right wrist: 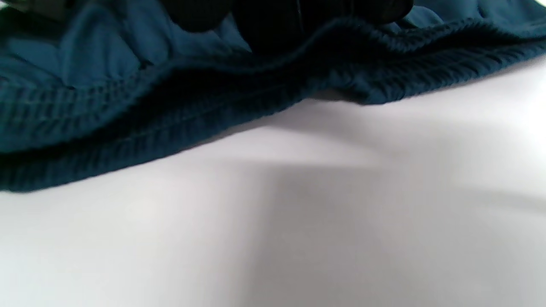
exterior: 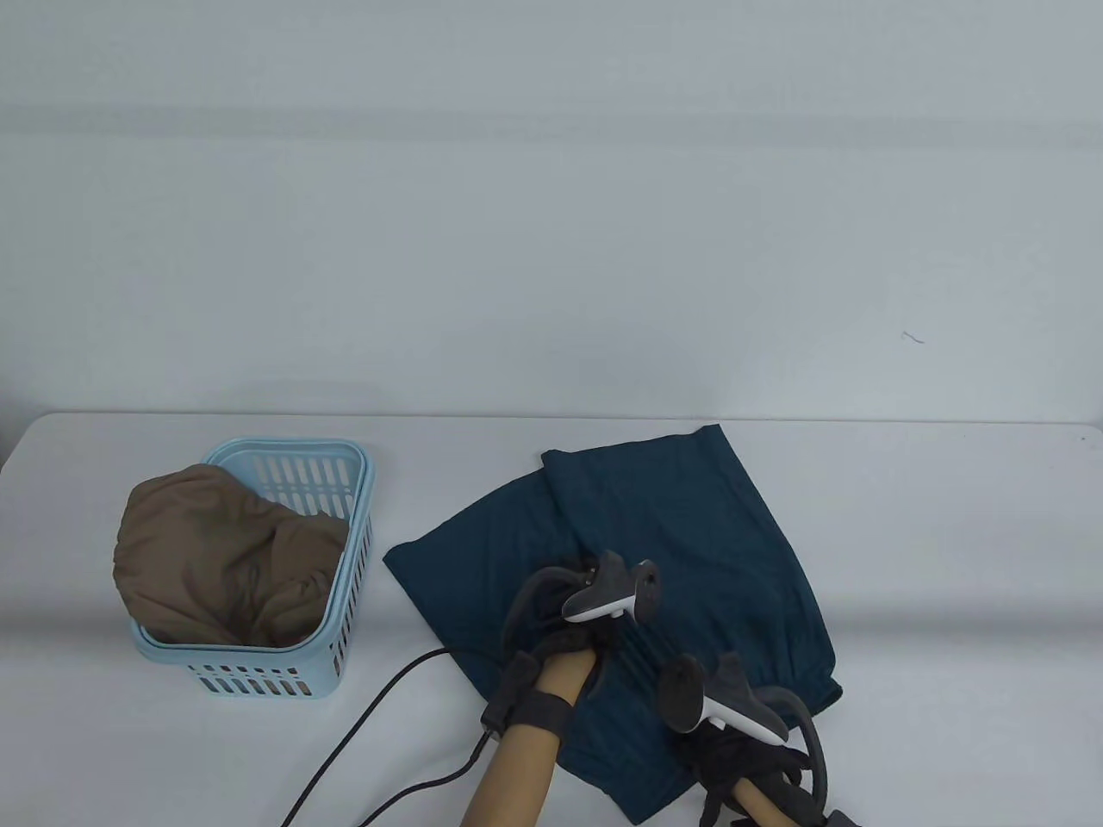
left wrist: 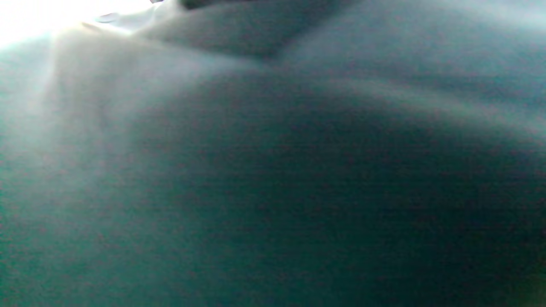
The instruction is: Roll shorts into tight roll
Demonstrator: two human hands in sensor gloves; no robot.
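Note:
Dark teal shorts (exterior: 689, 534) lie spread flat on the white table (exterior: 948, 560), legs pointing away from me and the waistband nearest me. My left hand (exterior: 576, 633) rests on the middle of the shorts, its fingers hidden under the tracker. The left wrist view shows only blurred teal fabric (left wrist: 273, 170) up close. My right hand (exterior: 732, 754) is at the waistband near the front edge. In the right wrist view its black gloved fingers (right wrist: 273, 21) lie on top of the ribbed waistband (right wrist: 213, 111), which is lifted slightly off the table (right wrist: 298, 221). The thumb is hidden.
A light blue slotted basket (exterior: 353, 551) stands at the left and holds a crumpled brown garment (exterior: 224, 543). A black cable (exterior: 362, 732) runs across the table from my left wrist towards the front edge. The table's far edge lies just beyond the shorts' legs.

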